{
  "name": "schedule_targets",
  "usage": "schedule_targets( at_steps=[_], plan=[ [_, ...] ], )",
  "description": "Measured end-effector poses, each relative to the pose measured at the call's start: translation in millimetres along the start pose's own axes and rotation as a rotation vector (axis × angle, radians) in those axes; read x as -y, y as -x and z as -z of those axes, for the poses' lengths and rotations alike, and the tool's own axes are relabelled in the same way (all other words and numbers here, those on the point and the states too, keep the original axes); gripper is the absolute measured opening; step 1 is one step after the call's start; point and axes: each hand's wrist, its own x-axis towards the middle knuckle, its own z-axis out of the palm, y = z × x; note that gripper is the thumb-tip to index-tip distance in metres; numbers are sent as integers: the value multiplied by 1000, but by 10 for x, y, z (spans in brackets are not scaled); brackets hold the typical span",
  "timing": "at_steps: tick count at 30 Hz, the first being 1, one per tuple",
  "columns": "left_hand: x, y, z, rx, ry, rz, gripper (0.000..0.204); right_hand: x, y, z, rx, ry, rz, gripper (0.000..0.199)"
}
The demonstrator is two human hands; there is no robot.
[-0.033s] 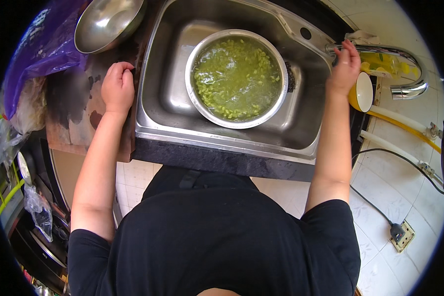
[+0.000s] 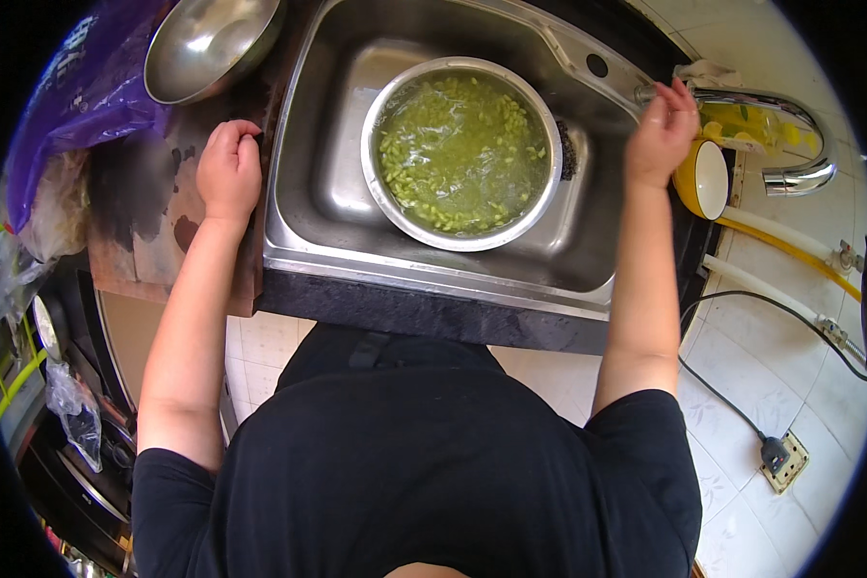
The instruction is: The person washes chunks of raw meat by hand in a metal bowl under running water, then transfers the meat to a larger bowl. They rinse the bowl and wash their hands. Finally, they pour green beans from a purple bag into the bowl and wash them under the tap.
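Observation:
A wide metal basin (image 2: 380, 197) stands in the sink, filled with greenish water and many small pale-green pieces whose kind I cannot make out. Ripples and glints cover the water. My left hand (image 2: 229, 171) lies closed in a fist on the wooden board left of the sink, with nothing visible in it. Over the sink's right rim, beside the base of the chrome faucet (image 2: 809, 176), is my right hand (image 2: 661, 140). Its fingers are loosely bent with gaps between them, and I see nothing held. The faucet's spout points away from the sink.
A metal bowl (image 2: 207, 53) sits on the wooden board (image 2: 178, 250) beside a purple plastic bag (image 2: 91, 111). Right of my right hand stands a yellow bowl (image 2: 710, 180), white inside. Pipes and a black cable (image 2: 732, 409) run along the tiled wall to a socket.
My right hand has shifted slightly left, toward the sink, uncovering more of the yellow bowl. My left hand and the basin stay in place.

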Motion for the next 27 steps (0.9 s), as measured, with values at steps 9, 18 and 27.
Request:
schedule_targets(
  at_steps=[9, 18, 27],
  plan=[
    [-3, -18, -8, 20, -11, 7, 14, -67, 1135, -815, 802, -269, -855, 26],
    [-5, -11, -1, 15, 0, 41, 14, 178, 1299, -1132, 1142, -296, -898, 25],
    [16, -8, 4, 5, 28, 44, 15, 77, 1439, -1043, 878, -389, -1162, 15]
  ],
)
